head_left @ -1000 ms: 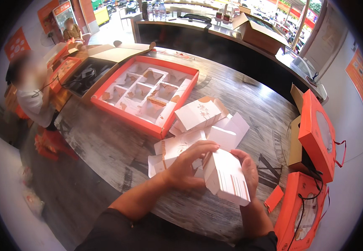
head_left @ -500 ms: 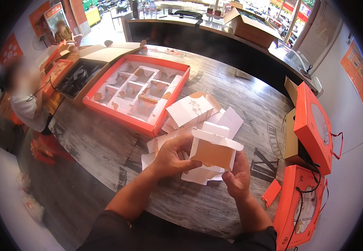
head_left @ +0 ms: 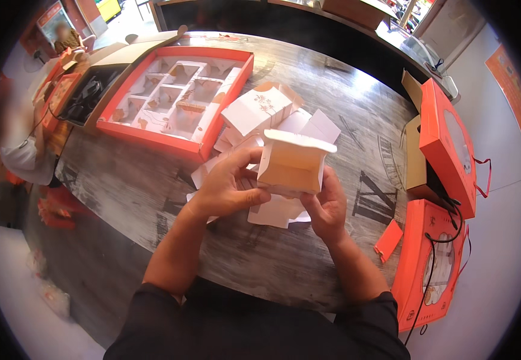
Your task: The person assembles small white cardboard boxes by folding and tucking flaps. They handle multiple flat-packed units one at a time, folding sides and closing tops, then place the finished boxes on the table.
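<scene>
Both hands hold a small white paperboard box (head_left: 297,147) with a tan inside, its open side toward me and one flap standing up. My left hand (head_left: 223,187) grips its left side, thumb along the lower edge. On the opposite side, my right hand (head_left: 326,207) has its thumb at the bottom corner and its fingers behind, partly hidden. Beyond the box lies a loose pile of white cartons (head_left: 257,113), some folded up and some flat, the top one with a brown printed pattern. A large red tray box (head_left: 234,84) with white dividers stands farther left.
On the right stand a red gift box with a window (head_left: 439,135) and another red gift box (head_left: 419,225), a black cable (head_left: 432,264) hanging over it. A red card piece (head_left: 387,241) lies nearby. A person (head_left: 23,159) is at the far left beside an open carton (head_left: 95,90).
The small box has tilted in my hands, so its inside looks deeper and its flap stands higher. My view has dipped, shifting the scene upward. Both hands keep their hold.
</scene>
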